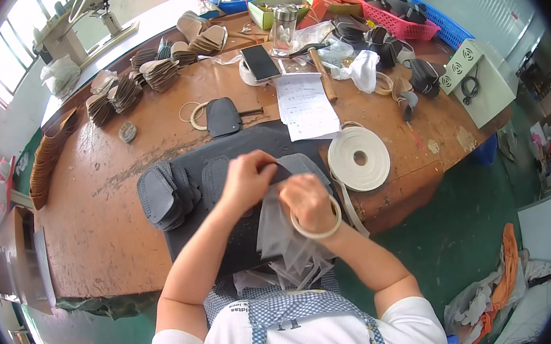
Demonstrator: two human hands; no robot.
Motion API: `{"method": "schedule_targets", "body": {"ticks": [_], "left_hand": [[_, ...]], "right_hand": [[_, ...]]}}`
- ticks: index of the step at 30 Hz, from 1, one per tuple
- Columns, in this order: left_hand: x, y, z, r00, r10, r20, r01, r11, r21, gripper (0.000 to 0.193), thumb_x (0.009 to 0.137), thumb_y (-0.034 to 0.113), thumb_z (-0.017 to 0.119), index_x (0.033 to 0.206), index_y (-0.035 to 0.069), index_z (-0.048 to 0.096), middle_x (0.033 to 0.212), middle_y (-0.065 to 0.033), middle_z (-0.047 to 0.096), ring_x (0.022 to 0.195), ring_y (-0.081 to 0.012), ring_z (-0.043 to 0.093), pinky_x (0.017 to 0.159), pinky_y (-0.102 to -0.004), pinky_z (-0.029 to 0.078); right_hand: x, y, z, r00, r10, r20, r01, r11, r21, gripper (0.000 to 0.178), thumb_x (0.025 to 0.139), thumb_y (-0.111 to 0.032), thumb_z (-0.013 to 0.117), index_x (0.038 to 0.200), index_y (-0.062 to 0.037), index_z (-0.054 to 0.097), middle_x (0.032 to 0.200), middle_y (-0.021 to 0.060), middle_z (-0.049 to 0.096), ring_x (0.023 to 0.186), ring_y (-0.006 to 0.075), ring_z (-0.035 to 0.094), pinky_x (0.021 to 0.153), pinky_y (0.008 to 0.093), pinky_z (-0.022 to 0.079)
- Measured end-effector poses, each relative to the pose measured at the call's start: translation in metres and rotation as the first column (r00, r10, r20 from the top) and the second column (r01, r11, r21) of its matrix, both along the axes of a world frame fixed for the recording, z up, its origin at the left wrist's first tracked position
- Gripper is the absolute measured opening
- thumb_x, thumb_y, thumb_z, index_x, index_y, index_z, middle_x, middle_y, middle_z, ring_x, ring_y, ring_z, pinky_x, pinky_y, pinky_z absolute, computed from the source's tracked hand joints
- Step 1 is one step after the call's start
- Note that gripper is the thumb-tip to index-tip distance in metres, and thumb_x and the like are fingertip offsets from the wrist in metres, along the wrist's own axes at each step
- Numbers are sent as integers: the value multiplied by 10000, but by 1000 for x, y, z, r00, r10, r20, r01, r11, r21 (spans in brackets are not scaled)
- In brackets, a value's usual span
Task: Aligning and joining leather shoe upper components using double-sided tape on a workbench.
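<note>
Over a black mat (246,141) at the near edge of the table, my left hand (248,180) pinches the edge of a dark flat piece (281,173). My right hand (307,199) is closed beside it, with limp translucent sheets (281,228) hanging below the fingers toward my lap. Whether that hand grips the dark piece, a sheet or both is unclear. A pale ring (321,235) circles my right wrist. Dark stitched-edge pieces (161,195) lie stacked left of my hands. Another dark piece (214,171) sits partly behind my left hand, and a greyish one (302,164) beyond my right.
To the right lies a roll of white tape (375,156), its loose end trailing down. Farther off are handwritten paper (305,103), a phone (260,62), a hammer (322,74), a glass jar (284,28), stacked brown pieces (160,73) and a pink basket (400,24).
</note>
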State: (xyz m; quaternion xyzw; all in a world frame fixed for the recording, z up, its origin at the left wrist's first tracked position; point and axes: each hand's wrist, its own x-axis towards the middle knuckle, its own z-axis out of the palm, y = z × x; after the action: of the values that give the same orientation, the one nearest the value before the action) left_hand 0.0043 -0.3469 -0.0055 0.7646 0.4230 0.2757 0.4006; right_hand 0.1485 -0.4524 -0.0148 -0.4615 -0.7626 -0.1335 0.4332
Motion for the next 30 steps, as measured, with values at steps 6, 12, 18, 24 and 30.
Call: {"method": "schedule_targets", "body": {"ticks": [6,12,18,24,30], "left_hand": [[-75,84,-7,966,238,-99,-237,971,23,170,858,91,757,998,-5,770,960,-129,773,912,-211,722,838,-336,562],[-17,28,-6,949,108,-297,35,898,438,576,763,354,859,1195,43,638,1142,-145,657,1165,-342,579,1001,-440,476],[18,11,-20,956,-110,-272,145,983,112,459,776,278,819,1126,24,665,1057,-142,661,900,-311,672,839,-410,539],[23,2,-22,964,-36,-263,70,990,123,417,772,196,808,1113,5,663,1032,-147,663,908,-297,682,849,-406,546],[24,-1,-25,981,-65,-182,82,993,87,350,803,162,787,1088,-13,684,994,-166,687,882,-301,680,808,-391,554]], "right_hand": [[-21,-82,9,801,315,-509,-563,686,-461,223,741,5,782,720,-69,572,785,96,685,729,278,655,707,362,512],[16,-50,37,948,56,-314,-226,812,-538,250,861,-41,688,1111,-58,670,830,159,672,797,354,663,730,465,541],[50,15,22,961,-146,235,261,765,-589,407,924,-69,640,1303,-26,498,743,198,658,725,402,677,660,489,533],[49,63,-13,976,-125,176,190,884,-427,18,833,-5,618,850,1,622,905,158,686,919,343,649,780,425,544],[32,17,-21,986,-162,44,168,959,-227,94,785,9,644,877,5,628,1031,142,643,983,310,619,851,395,532]]}}
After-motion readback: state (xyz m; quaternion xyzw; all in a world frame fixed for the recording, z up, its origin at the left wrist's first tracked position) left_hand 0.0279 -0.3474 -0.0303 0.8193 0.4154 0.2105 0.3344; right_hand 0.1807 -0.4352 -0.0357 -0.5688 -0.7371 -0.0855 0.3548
